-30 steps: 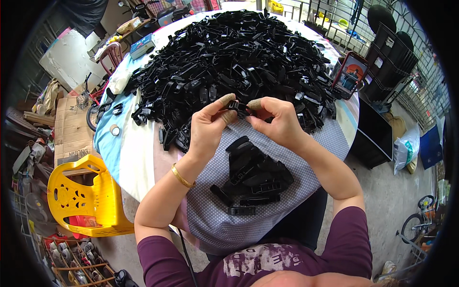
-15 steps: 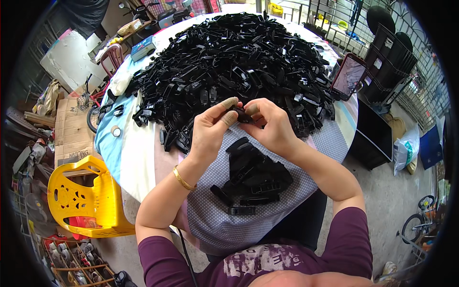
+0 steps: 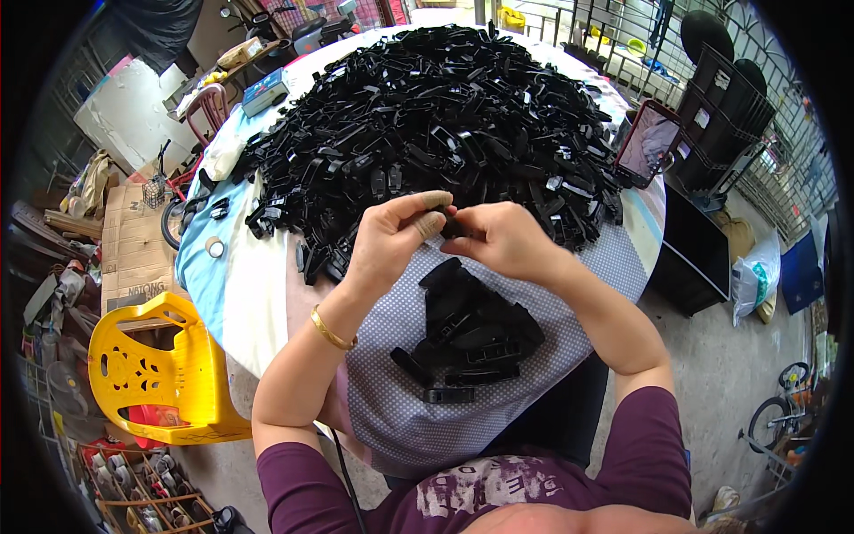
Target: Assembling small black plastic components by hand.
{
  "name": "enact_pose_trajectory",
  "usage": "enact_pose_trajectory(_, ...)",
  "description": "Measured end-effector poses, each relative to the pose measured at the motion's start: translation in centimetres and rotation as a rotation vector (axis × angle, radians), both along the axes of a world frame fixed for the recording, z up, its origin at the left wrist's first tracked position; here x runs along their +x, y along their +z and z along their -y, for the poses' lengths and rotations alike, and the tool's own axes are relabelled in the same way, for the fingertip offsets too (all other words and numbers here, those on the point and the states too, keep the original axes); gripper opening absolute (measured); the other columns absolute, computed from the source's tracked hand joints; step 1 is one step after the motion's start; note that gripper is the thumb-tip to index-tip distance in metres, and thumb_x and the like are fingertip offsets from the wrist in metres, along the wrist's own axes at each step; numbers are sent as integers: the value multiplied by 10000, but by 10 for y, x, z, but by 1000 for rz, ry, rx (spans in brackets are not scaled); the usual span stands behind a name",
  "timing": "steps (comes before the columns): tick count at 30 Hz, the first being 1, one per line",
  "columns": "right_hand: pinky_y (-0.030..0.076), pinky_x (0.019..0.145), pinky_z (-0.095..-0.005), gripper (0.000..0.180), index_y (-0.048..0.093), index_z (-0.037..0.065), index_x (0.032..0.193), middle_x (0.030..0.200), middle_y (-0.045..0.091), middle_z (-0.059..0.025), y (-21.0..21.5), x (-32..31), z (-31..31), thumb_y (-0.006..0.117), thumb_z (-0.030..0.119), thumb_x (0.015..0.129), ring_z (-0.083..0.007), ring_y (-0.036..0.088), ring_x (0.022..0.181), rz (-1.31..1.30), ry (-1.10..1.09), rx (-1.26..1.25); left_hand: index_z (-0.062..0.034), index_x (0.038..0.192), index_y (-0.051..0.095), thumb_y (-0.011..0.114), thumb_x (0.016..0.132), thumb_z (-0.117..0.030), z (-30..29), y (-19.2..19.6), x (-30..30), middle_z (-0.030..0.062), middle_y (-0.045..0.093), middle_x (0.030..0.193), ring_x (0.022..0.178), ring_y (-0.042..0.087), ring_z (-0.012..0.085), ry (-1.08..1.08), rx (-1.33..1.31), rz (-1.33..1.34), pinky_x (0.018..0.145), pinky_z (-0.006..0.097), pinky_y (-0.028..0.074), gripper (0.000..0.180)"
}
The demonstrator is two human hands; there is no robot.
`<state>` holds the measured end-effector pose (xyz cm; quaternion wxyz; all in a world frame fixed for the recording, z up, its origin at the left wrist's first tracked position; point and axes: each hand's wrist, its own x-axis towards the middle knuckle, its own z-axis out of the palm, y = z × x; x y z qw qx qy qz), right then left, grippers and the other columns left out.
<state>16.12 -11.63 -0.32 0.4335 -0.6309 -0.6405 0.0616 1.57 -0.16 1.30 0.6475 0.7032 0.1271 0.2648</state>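
My left hand and my right hand meet just above the near edge of a big heap of black plastic pieces. Between their fingertips they pinch one small black plastic piece, mostly covered by the fingers. Tan tape wraps the left thumb and forefinger. Closer to me, below the hands, a smaller group of elongated black plastic pieces lies on a grey dotted cloth.
A phone stands upright at the table's right edge. A roll of tape and a blue box lie on the left side. Beside the table are a yellow plastic chair and, to the right, a black bin.
Both hands have come down slightly toward me. My right hand has turned over and its fingers have curled in, so the black plastic piece shows less.
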Motion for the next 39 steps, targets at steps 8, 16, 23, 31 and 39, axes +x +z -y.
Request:
enact_pose_trajectory(8,473,555,-318,345,607,40,701,668,617,-97,12,27,14,767,341,653,-226,622,644,467,-251,-218,3,930,647,683,777,-175,6,-1,0,138,668,804,718,646,213,-96,688,-428,675,309,504,238)
enact_pose_trajectory(16,495,608,-350,232,610,29,777,748,576,-103,2,13,10,709,212,675,-269,610,686,403,-307,-171,-51,967,648,694,681,-41,-3,-27,23,96,565,900,776,579,231,62,976,-247,690,309,501,290)
enact_pose_trajectory(23,455,595,-191,258,601,-8,997,786,600,-23,9,26,4,664,73,761,-45,537,655,-361,-158,47,-80,942,590,690,652,-55,-5,-32,32,55,548,985,907,519,257,68,1268,-234,773,343,482,308)
enact_pose_trajectory(31,518,760,-219,287,566,-29,1096,962,627,-63,4,12,-1,646,41,829,-89,605,845,-674,120,178,-63,999,580,705,704,-147,-6,-35,30,90,556,980,958,499,264,20,1275,-301,847,358,441,331)
enact_pose_trajectory(39,513,710,-241,286,631,-4,1006,952,641,-94,-6,5,-2,682,-18,726,-165,625,828,-163,44,185,30,1147,536,564,796,83,-19,-18,9,85,613,1005,874,592,125,84,443,-236,798,242,490,356)
